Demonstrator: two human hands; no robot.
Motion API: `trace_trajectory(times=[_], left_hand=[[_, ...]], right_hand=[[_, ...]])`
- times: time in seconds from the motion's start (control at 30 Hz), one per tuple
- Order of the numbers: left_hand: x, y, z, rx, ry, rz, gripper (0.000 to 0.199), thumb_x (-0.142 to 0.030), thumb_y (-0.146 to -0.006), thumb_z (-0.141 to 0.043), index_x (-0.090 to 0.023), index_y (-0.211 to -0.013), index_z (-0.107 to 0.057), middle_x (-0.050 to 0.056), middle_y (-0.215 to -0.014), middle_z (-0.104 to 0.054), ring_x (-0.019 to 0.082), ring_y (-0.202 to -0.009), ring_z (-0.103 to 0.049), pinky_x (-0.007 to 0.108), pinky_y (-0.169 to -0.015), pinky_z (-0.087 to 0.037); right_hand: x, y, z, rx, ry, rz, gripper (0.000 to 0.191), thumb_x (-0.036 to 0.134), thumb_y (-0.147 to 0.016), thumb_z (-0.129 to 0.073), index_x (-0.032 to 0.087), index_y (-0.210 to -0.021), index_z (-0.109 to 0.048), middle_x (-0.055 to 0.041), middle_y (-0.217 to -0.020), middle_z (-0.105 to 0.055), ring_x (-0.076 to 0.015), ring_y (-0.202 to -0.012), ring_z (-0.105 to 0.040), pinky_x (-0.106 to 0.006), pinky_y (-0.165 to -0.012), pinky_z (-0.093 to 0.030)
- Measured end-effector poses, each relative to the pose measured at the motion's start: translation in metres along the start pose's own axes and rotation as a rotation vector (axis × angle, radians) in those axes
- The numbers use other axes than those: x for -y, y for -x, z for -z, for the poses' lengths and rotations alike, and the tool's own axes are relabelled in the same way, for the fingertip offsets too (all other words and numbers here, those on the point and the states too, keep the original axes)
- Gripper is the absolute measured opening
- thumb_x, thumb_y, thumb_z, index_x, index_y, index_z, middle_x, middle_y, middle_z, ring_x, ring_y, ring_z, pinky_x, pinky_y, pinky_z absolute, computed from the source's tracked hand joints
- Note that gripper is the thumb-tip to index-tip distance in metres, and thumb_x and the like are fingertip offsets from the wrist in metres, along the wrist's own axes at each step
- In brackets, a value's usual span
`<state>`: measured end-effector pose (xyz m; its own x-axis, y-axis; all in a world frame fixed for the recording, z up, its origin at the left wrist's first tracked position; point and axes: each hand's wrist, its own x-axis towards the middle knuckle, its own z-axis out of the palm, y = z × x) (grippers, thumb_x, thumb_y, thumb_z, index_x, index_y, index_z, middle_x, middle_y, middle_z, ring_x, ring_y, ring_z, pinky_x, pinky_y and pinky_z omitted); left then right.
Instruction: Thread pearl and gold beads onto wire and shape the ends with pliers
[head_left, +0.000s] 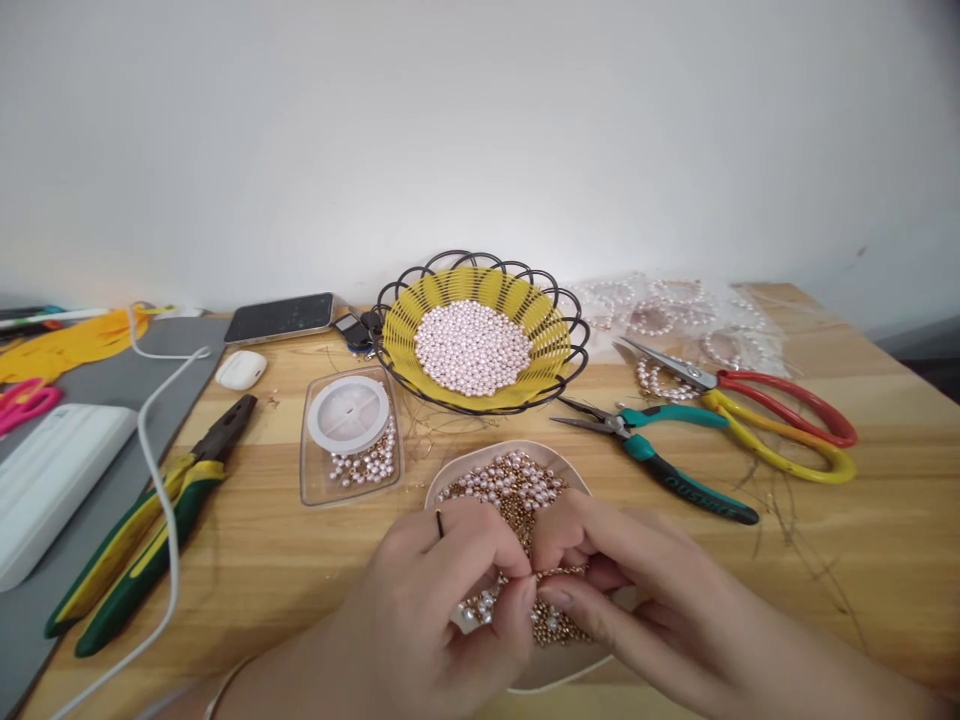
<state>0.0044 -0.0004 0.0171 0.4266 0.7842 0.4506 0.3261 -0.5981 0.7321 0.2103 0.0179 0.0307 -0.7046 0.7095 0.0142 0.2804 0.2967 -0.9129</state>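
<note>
My left hand (pixel 454 575), with a black ring on one finger, pinches one end of a thin strand of small gold beads (pixel 571 571). Thumb and forefinger of my right hand (pixel 626 560) close on the same strand, fingertips almost touching those of my left hand. Part of the strand is covered by the fingers. Both hands are over a pale dish (pixel 437 482) that has pink pearl beads (pixel 517 480) at its far side. Gold beads and some larger white pearls lie nearer me, partly hidden by my hands.
Behind the dish stands a yellow basket (pixel 551 345) of pink pearls. To the right lie needle-nose pliers (pixel 637 445), scissors (pixel 787 405) and bagged pearl strands (pixel 675 305). Leftward are a clear box (pixel 311 475) with a spool (pixel 349 412), large pliers (pixel 176 510), a phone (pixel 279 318) and a white cable (pixel 169 510).
</note>
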Motion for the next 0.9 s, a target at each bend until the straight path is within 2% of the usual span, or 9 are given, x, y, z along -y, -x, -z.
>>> trace_trajectory(times=[0.13, 0.3, 0.57, 0.9], left_hand=[[-0.0014, 0.0004, 0.0016, 0.017, 0.0, 0.002, 0.018, -0.003, -0.087, -0.049, -0.021, -0.081, -0.049, -0.007, -0.064, -0.041, 0.008, -0.052, -0.038, 0.019, -0.048, -0.031], [-0.0033, 0.0012, 0.0028, 0.06, -0.013, 0.007, 0.019, -0.002, -0.086, -0.048, -0.021, -0.083, -0.049, -0.007, -0.066, -0.044, 0.008, -0.052, -0.037, 0.019, -0.048, -0.032], [-0.0007, 0.0038, 0.0012, 0.051, 0.031, 0.03, 0.017, -0.006, -0.09, -0.05, -0.021, -0.083, -0.048, -0.007, -0.067, -0.041, 0.008, -0.053, -0.038, 0.02, -0.048, -0.031], [-0.0013, 0.003, 0.0034, 0.077, 0.034, 0.021, 0.017, -0.004, -0.09, -0.048, -0.021, -0.085, -0.047, -0.007, -0.067, -0.039, 0.008, -0.053, -0.037, 0.02, -0.048, -0.031]], right_hand=[[0.0028, -0.0024, -0.0002, -0.045, 0.072, 0.077, 0.015, 0.011, -0.097, -0.049, 0.023, -0.089, -0.053, 0.0047, -0.073, -0.057, -0.0101, -0.064, -0.053, -0.02, -0.06, -0.043], [0.0039, -0.005, -0.0015, -0.077, 0.05, 0.146, 0.019, 0.007, -0.092, -0.049, 0.022, -0.082, -0.053, 0.0024, -0.07, -0.058, -0.0108, -0.062, -0.053, -0.019, -0.055, -0.043], [-0.0004, -0.0014, 0.0024, -0.038, -0.005, 0.018, 0.008, 0.018, -0.098, -0.054, 0.021, -0.092, -0.057, 0.0008, -0.075, -0.061, -0.0123, -0.059, -0.059, -0.022, -0.049, -0.043], [0.0025, -0.0044, 0.0064, -0.07, 0.049, 0.138, 0.015, 0.013, -0.1, -0.054, 0.023, -0.089, -0.055, 0.0032, -0.079, -0.057, -0.013, -0.071, -0.057, -0.024, -0.065, -0.047]])
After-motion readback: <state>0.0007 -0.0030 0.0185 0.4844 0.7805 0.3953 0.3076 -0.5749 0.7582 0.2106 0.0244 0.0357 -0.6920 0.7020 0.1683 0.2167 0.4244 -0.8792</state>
